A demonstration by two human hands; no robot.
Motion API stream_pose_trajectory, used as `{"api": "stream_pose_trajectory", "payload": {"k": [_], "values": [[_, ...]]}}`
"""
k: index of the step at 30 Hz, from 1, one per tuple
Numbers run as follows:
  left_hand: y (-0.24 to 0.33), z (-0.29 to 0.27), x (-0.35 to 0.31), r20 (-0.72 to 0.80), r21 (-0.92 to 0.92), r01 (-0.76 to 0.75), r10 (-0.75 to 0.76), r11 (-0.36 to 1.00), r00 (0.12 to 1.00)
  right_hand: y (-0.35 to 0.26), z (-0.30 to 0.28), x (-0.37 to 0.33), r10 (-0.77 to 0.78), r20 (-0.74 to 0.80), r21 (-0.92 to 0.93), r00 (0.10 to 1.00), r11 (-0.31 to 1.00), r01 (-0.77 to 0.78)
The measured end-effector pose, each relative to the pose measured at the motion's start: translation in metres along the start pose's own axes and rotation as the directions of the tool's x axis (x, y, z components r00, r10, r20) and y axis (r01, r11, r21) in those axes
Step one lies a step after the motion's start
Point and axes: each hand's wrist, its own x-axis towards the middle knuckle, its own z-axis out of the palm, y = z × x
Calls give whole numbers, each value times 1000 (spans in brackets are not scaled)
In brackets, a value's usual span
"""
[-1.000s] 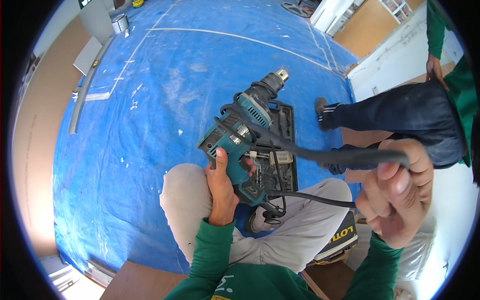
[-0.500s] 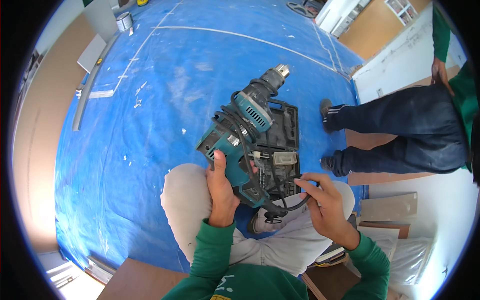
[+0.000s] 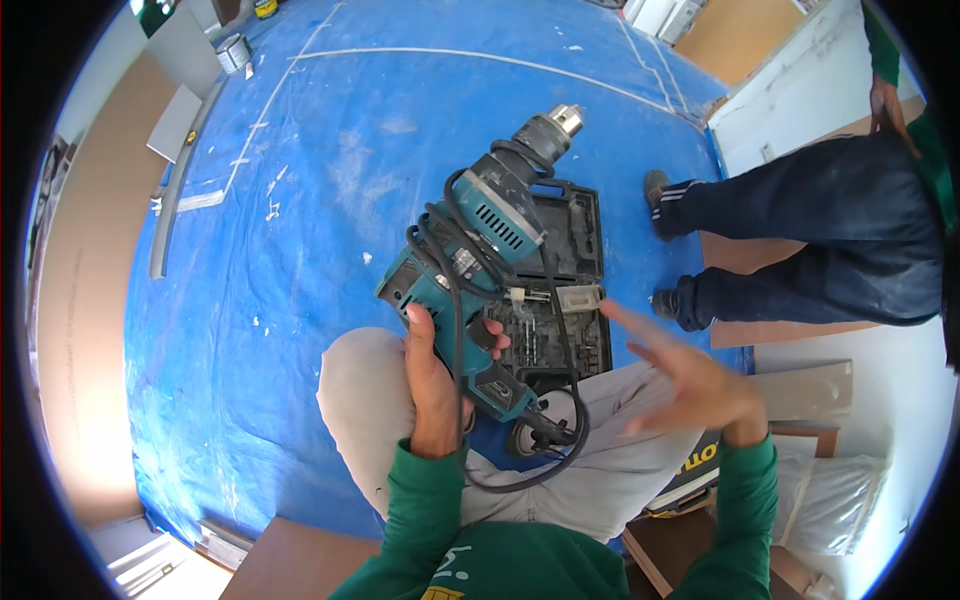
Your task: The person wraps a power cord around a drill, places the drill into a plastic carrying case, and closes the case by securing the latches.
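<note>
A teal and black corded power drill (image 3: 505, 208) is held over my lap, its chuck pointing up and to the right. My left hand (image 3: 432, 385) is wrapped round its handle, thumb on the near side. The black cord (image 3: 578, 430) is coiled round the drill body and hangs in a loose loop below the handle. My right hand (image 3: 700, 385) is blurred, fingers apart and holding nothing, to the right of the drill. An open black case (image 3: 572, 225) lies beyond my knees, partly hidden by the drill; drill bits and a pale small box (image 3: 580, 298) are in it.
Blue sheeting (image 3: 330, 200) covers the floor. At the right stands another person in dark trousers (image 3: 830, 250), one hand by the hip. Boards (image 3: 100, 300) lean at the left, near a long metal strip (image 3: 175, 200) and a paint can (image 3: 234, 54). A wrapped package (image 3: 830, 500) lies lower right.
My right hand has let go of the cord and moved right, its fingers spreading. The cord now drops in a wider loop over my lap. The drill has shifted slightly up and left.
</note>
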Motion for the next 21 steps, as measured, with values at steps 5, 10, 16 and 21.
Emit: {"api": "stream_pose_trajectory", "payload": {"k": [5, 10, 16, 21], "values": [[1, 5, -1, 41, -97, 32, -28, 995, 999, 83, 9, 34, -79, 131, -236, 988, 966, 109], [4, -1, -1, 52, -140, 49, -42, 989, 998, 59, 70, 67, -214, 359, -328, 908, 882, 338], [4, -6, -3, 148, -62, 68, -58, 996, 987, 107, 96, 58, -19, 675, 265, 737, 939, -218], [5, 5, -7, -68, -43, 77, -80, 996, 994, 108, 88, 34, 177, 706, 280, 685, 820, -500]]}}
